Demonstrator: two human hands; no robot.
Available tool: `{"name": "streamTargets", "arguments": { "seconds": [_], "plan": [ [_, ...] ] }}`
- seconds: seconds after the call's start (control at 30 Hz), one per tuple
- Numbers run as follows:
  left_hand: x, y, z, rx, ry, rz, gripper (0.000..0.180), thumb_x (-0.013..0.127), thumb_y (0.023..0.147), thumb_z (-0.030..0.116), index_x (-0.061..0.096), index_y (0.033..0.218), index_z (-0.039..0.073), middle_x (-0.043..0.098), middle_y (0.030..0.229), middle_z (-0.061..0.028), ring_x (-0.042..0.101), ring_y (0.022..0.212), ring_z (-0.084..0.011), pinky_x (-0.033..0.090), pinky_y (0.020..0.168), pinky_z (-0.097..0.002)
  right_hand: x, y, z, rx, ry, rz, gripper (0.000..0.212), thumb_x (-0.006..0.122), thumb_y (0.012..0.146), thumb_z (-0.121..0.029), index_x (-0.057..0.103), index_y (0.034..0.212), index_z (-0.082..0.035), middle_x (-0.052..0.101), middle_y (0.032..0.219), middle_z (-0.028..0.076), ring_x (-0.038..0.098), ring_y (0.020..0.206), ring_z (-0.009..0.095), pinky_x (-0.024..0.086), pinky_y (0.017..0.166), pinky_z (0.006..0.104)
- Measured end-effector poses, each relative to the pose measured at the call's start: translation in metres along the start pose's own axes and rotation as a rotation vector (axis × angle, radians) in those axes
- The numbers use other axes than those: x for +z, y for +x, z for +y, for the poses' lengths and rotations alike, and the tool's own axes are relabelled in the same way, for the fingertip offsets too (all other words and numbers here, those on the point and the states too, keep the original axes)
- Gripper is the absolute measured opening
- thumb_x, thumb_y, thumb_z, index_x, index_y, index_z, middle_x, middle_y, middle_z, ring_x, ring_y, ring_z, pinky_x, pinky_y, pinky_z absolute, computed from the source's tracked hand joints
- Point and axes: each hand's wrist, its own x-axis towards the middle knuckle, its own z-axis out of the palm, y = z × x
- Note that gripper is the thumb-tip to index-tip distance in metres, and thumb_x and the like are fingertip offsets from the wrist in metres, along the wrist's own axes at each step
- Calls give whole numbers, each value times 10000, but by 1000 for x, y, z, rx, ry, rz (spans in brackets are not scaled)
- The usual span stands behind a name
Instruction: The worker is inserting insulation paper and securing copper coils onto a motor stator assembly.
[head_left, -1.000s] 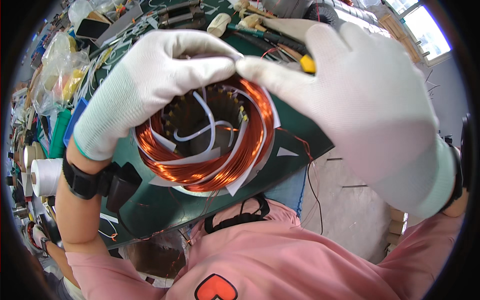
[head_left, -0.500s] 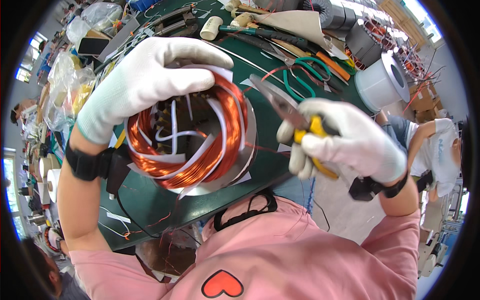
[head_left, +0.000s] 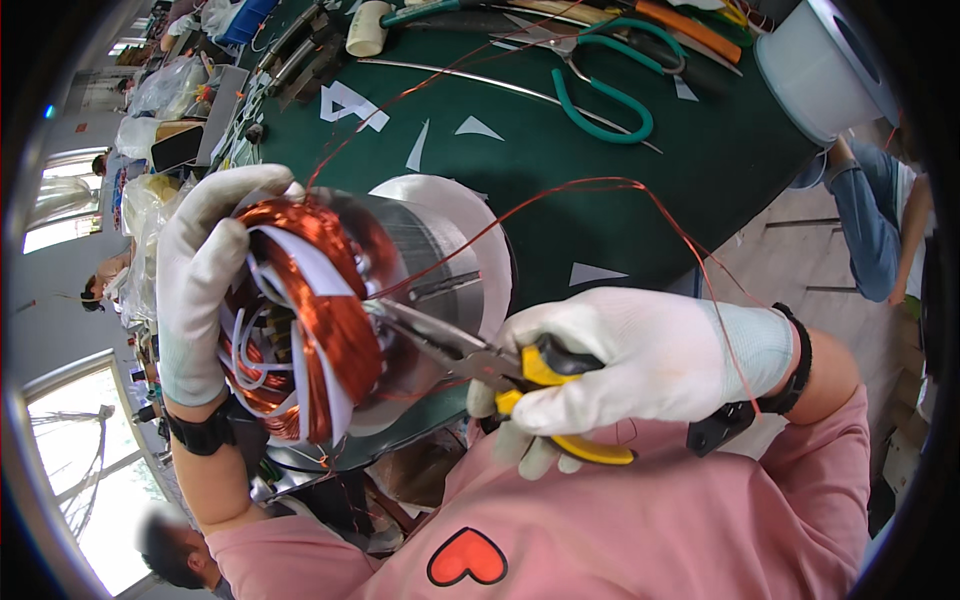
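Observation:
My left hand, in a white glove, grips a round motor stator with copper wire windings and white insulating strips, held on edge above the green bench. My right hand, also gloved, is shut on yellow-handled pliers. The pliers' jaws touch the stator's side near the copper coil. A thin copper wire loops from the stator over my right wrist.
The green mat holds green-handled scissors, a mallet, white paper scraps and long tools. A white tape roll stands at the far right edge. Other people work at the left and far right.
The stator has turned from facing me to edge-on and lower. My right hand has brought the pliers' jaws in from the right against the stator.

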Motion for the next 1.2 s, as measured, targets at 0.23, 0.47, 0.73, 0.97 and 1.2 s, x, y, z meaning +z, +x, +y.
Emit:
{"name": "streamTargets", "arguments": {
  "seconds": [0.23, 0.47, 0.73, 0.97, 1.2],
  "plan": [
    [-1, -5, 0, -13, 11, 11, 668, 750, 910, 518, 632, 1246, -47, 699, 1151, -139, 667, 1060, -186, 519, 973, -316, 1, 10, 3, -94, -1, -72, 370, 618, 1043, -261, 544, 1241, 42, 717, 1062, 132, 712, 938, 161, 577, 804, 300],
    [2, -4, -6, 25, -31, 28, 652, 750, 925, 495, 620, 1253, -52, 692, 1165, -144, 664, 1064, -189, 524, 970, -322, -4, 11, 4, -171, -89, -66, 334, 591, 1051, -250, 553, 1212, 40, 712, 966, 101, 703, 875, 152, 550, 756, 296],
    [-7, -8, -11, -37, -113, 39, 655, 736, 942, 494, 587, 1303, -31, 680, 1177, -135, 652, 1092, -196, 512, 1000, -335, 9, 25, 29, -532, -265, 81, 297, 596, 1034, -228, 547, 1182, 25, 711, 894, 99, 668, 759, 169, 527, 665, 338],
    [1, 2, -2, -2, -13, -20, 548, 713, 965, 415, 633, 1253, -44, 698, 1163, -123, 661, 1066, -179, 508, 992, -307, 16, -4, -33, -110, -548, 273, 267, 605, 1031, -176, 538, 1186, 31, 685, 793, 126, 696, 701, 193, 532, 617, 352],
    [14, -1, 8, -68, -221, -13, 312, 637, 1009, 207, 682, 1208, -30, 737, 1064, -72, 695, 931, -95, 549, 861, -234, 55, -12, -88, 124, -1062, 533, 293, 659, 946, -146, 553, 1180, -5, 671, 851, 226, 677, 863, 429, 517, 718, 484]
  ]
}}
